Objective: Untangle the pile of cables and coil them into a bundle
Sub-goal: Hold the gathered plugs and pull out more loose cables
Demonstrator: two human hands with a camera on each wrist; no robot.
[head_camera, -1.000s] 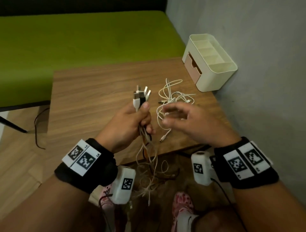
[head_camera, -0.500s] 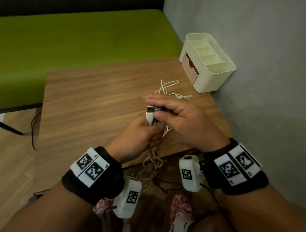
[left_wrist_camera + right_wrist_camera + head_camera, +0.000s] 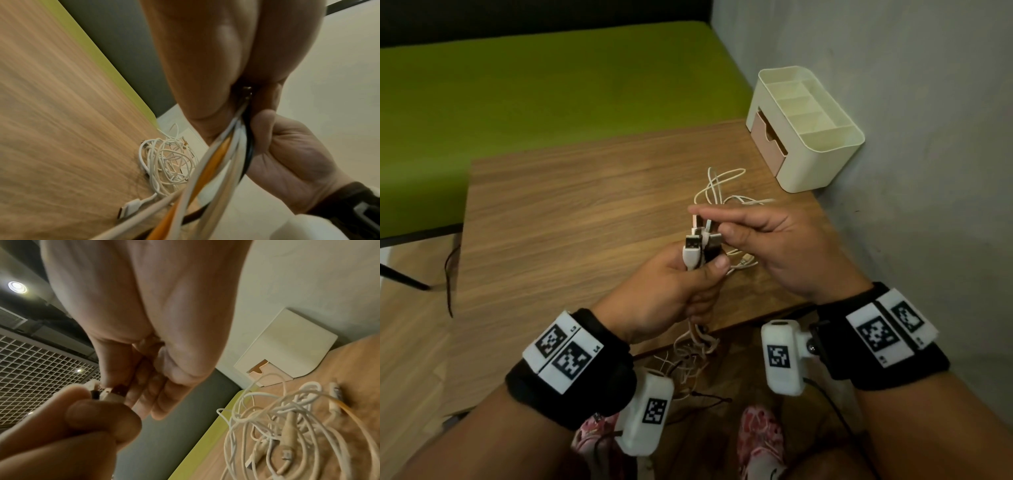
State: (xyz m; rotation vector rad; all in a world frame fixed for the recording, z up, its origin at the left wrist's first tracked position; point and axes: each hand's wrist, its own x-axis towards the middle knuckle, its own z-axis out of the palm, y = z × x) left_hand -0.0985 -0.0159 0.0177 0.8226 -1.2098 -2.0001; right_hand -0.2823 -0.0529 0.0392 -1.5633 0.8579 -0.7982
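Note:
My left hand (image 3: 702,270) grips a bunch of cables just below their plugs (image 3: 697,245), white and black USB ends pointing up. Its long tails (image 3: 695,349) hang past the table's near edge; the left wrist view shows white, orange and black strands (image 3: 222,162). My right hand (image 3: 714,224) reaches in from the right and pinches the plug ends between thumb and index finger; the right wrist view shows that pinch on a plug (image 3: 115,394). A tangled pile of white cables (image 3: 722,192) (image 3: 287,426) (image 3: 164,159) lies on the wooden table (image 3: 568,222) just beyond both hands.
A cream desk organiser (image 3: 811,126) with a pink drawer stands at the table's far right corner against the grey wall. A green bench (image 3: 534,85) runs behind the table. My feet in pink slippers (image 3: 760,435) are below the near edge.
My right hand, held open and apart over the pile a second ago, has come left onto the plug ends and now pinches them. The left hand has dropped slightly with its bunch.

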